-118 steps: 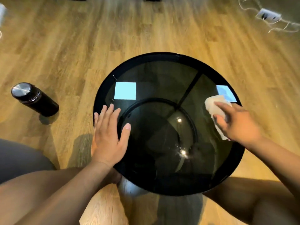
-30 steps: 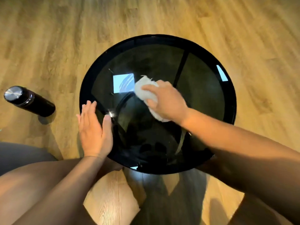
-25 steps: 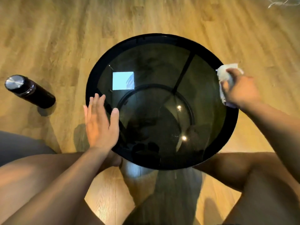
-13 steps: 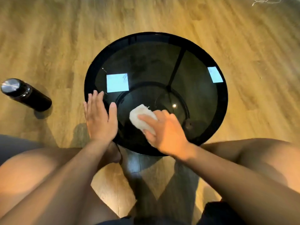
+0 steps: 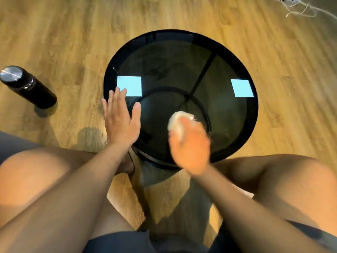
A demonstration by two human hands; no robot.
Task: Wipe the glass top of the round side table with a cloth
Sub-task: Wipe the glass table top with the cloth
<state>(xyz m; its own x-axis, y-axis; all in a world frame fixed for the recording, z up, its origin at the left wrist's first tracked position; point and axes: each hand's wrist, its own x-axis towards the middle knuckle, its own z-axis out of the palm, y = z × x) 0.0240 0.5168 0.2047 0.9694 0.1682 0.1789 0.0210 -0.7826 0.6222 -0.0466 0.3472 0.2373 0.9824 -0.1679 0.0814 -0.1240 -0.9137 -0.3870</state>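
I see the right hand (image 5: 190, 148), blurred, over the near part of the glass top (image 5: 182, 70). It grasps a bunched white cloth (image 5: 176, 121), which pokes out just ahead of its fingers and lies against the glass. The blur hides how each finger sits.

To the left of that hand, the left hand (image 5: 121, 123) is released. It lies palm down with its fingers straight and together and its thumb spread, flat on the left edge of the round bench (image 5: 254, 110), and it holds nothing.

Just beyond the left hand's fingertips I see a pale square reflection (image 5: 129, 86) on the glass. A second one (image 5: 242, 88) shows far to the right, beyond the right hand.

Well to the left of the left hand, a black flask (image 5: 27, 86) with a metal cap stands on the wooden floor (image 5: 73, 33). White cables (image 5: 300, 10) lie far ahead and to the right of the right hand.
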